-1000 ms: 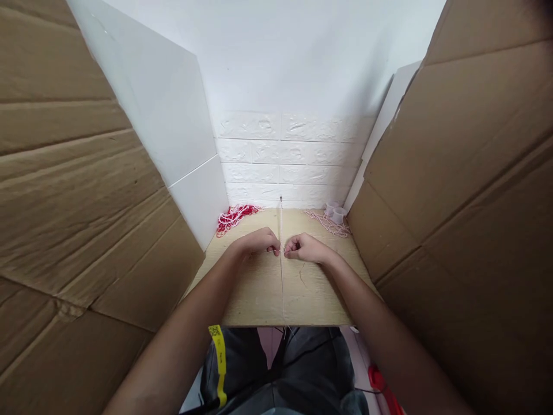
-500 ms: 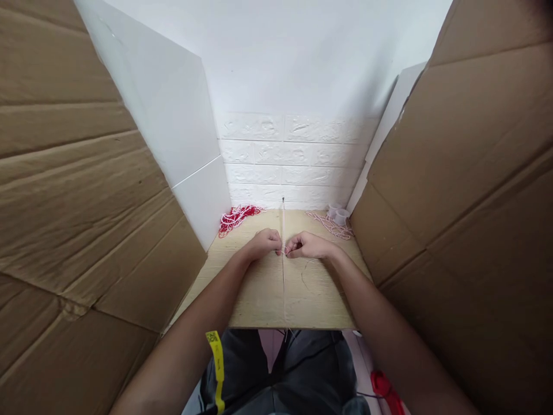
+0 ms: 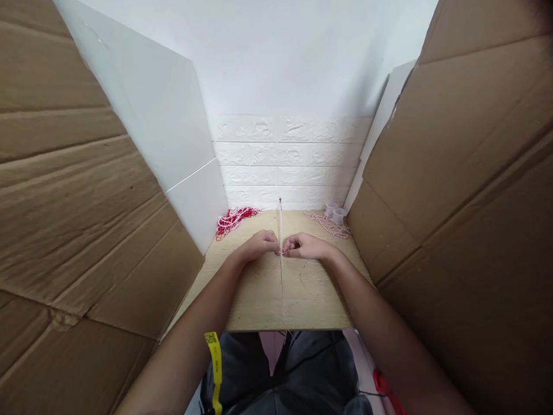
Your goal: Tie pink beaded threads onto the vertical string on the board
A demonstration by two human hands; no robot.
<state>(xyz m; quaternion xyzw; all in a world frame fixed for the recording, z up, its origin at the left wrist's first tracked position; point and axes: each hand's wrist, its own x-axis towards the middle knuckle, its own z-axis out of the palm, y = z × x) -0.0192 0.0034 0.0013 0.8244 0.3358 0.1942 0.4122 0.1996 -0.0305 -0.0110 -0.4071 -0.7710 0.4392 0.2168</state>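
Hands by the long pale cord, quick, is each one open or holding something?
Left bare hand: closed, pinching thin white thread.
Right bare hand: closed, pinching thin white thread too.

So the counter with the pale yellow top (image 3: 259, 300) looks like wood, kinda matt with fine streaky grain. Tall brown panels (image 3: 466, 150) are creased matt cardboard. The white brick-pattern wall covering (image 3: 254, 154) is bumpy with a slight sheen, while the white panel on the left (image 3: 151, 109) looks smooth. The small translucent rings (image 3: 339, 215) look like smooth plastic, and the dark grey trousers (image 3: 311, 369) are soft-looking cloth.
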